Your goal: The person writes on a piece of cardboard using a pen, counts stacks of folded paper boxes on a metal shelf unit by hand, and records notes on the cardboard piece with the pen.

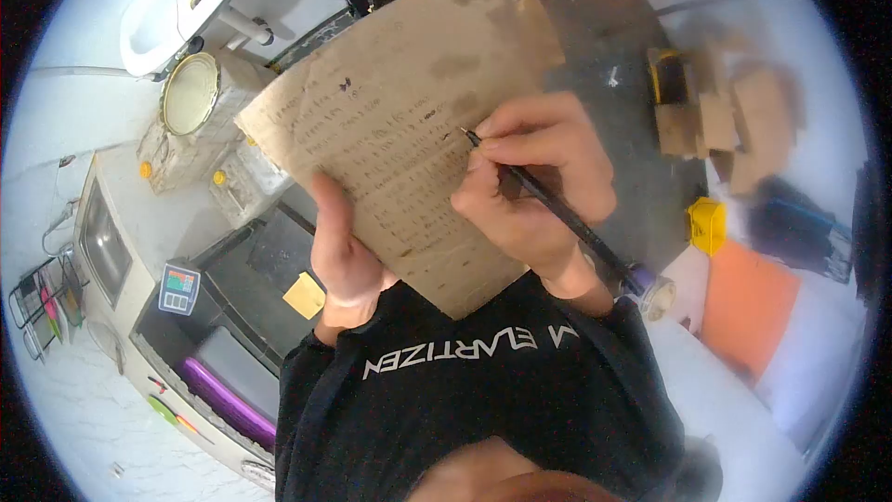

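Observation:
A brown cardboard sheet, covered in lines of handwriting and some dark stains, is held up in front of my chest. My left hand grips its left edge, thumb on top and fingers mostly hidden underneath. In my right hand is a long dark pen, pinched between thumb and fingers. Its tip is at the written lines near the sheet's right side; I cannot tell whether it touches. Past the right wrist, the pen's line meets a purple and cream round end.
A digital scale and a purple-edged container lie at left. Behind them are a stained jerrycan, a round-lidded container and a washbasin. At right are a yellow holder, an orange sheet and cardboard pieces.

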